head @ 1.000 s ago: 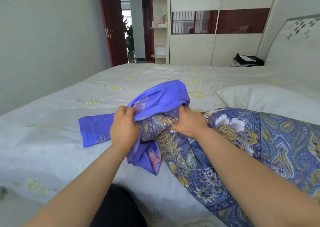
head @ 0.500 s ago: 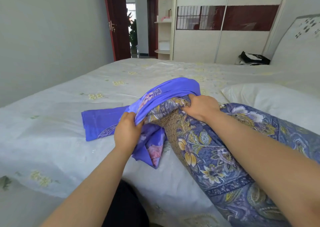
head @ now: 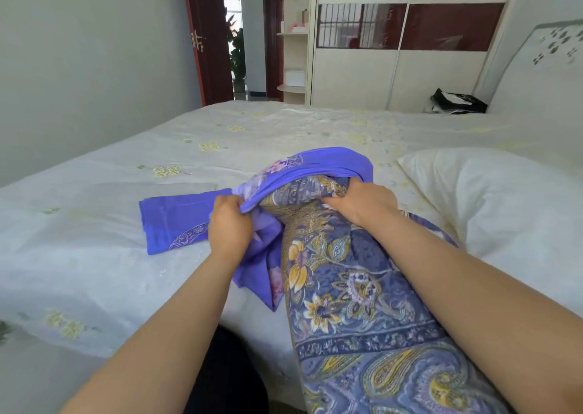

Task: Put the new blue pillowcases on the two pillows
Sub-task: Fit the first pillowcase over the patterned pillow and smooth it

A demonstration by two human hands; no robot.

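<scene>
- Hands at work: your left hand (head: 230, 229) pinches the soft blue cotton pillowcase (head: 318, 164) hem; your right hand (head: 362, 200) grips the floral-patterned pillow (head: 356, 303).
- Limp, light cloth likely bunches; hold both hem corners.

I count two pillows, one patterned (head: 356, 303) and one white (head: 492, 199), one blue pillowcase (head: 189, 218), and two hands (head: 230, 227) (head: 362, 202).

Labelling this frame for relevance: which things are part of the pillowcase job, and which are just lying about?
In the job:
- blue pillowcase, its opening gripped by the left hand
- patterned pillow, its end gripped by the right hand
- white pillow, bare, waiting

Lying about:
- black bag on the bed's far side
- wardrobe
- open door
</scene>
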